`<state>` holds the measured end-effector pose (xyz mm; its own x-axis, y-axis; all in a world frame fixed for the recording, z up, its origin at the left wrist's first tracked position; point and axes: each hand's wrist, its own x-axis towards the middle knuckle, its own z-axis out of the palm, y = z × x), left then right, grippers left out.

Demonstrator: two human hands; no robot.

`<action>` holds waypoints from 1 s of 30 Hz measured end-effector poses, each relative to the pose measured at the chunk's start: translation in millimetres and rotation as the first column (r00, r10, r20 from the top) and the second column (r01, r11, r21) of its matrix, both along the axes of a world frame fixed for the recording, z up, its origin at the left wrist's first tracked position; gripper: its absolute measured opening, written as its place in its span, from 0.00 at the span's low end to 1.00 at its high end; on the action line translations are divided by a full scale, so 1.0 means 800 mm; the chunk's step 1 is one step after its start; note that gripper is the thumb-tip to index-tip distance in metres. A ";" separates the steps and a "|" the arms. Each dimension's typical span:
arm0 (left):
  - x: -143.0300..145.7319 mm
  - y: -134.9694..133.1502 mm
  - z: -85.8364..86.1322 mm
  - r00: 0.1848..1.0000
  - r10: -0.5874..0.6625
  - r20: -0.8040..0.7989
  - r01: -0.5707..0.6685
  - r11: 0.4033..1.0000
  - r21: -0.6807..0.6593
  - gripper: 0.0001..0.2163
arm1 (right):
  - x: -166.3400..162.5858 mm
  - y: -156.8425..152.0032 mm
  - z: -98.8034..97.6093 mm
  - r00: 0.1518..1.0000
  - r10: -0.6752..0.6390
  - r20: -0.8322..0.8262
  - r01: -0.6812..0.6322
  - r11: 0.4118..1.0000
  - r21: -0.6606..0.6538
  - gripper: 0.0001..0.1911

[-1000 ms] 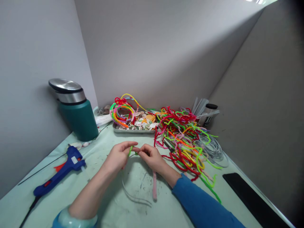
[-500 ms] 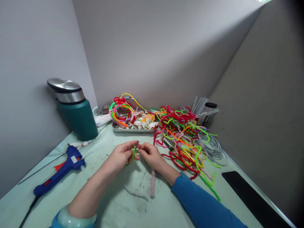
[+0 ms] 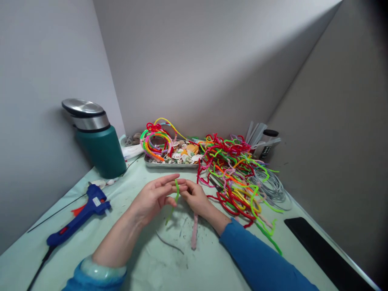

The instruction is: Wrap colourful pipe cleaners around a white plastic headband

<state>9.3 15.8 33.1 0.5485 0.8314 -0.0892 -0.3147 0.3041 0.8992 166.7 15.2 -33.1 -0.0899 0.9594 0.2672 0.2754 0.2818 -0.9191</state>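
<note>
Table: one, pale green cover, wrinkled, dark smudges; left hand and right hand above it.
Walls: three grey sides, left, back and right of both hands; light band across back one.
Green strip: one, fuzzy, across left hand's fingers, end hanging below that hand.
Left: fingers extended, loose, not clenched, strip lying over them.
Right: fingertips drawn together at left's fingertips; pinch contents hidden, can't tell.
Pink strip: one, on table, just below right hand.
Grey strand: one, nearer the body than both hands.
Tray: one, metal, beyond hands; many small flat pieces, uncountable; one multicolour loop bundle at its left end.
Pile: one tangle, many fuzzy strips, right of right hand; one grey coil at its far side.
Glue gun: one, blue, left of left hand.
Bottle: one, teal, beyond gun.
</note>
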 end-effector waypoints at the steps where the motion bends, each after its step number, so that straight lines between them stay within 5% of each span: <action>1: -0.004 0.001 0.003 1.000 0.019 -0.020 -0.018 0.999 0.027 0.20 | 0.000 -0.001 0.003 1.000 0.003 0.003 -0.003 1.000 -0.009 0.04; 6: -0.017 0.009 0.006 0.978 0.189 -0.088 -0.172 0.971 0.167 0.24 | -0.001 -0.006 0.010 1.000 0.000 0.022 0.000 1.000 -0.027 0.06; 9: -0.013 0.013 -0.005 0.893 0.329 -0.308 -0.260 0.934 0.245 0.25 | -0.002 -0.006 0.010 1.000 -0.001 -0.001 0.001 0.999 -0.041 0.05; 14: 0.001 0.016 -0.034 0.737 0.333 -0.588 -0.107 0.917 0.385 0.13 | -0.001 -0.005 0.009 1.000 0.005 -0.025 -0.006 0.999 -0.051 0.06; 18: 0.006 0.012 -0.038 0.617 0.278 -0.736 -0.079 0.953 0.293 0.15 | -0.001 -0.008 0.010 0.998 0.026 -0.065 -0.029 0.999 -0.042 0.07; 23: 0.011 0.004 -0.024 0.726 0.177 -0.664 -0.133 0.984 0.117 0.13 | -0.002 -0.013 0.017 0.991 0.053 -0.123 -0.057 0.998 -0.029 0.07; 30: 0.006 0.007 -0.020 0.835 0.094 -0.542 -0.141 0.989 -0.046 0.11 | 0.007 -0.009 0.021 0.960 0.063 -0.273 -0.115 0.977 -0.178 0.14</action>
<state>14.1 21.6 16.8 0.2932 0.8635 -0.4104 0.1721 0.3746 0.9111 172.2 7.7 -16.6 -0.1279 0.9861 0.1062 -0.0032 0.1067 -0.9943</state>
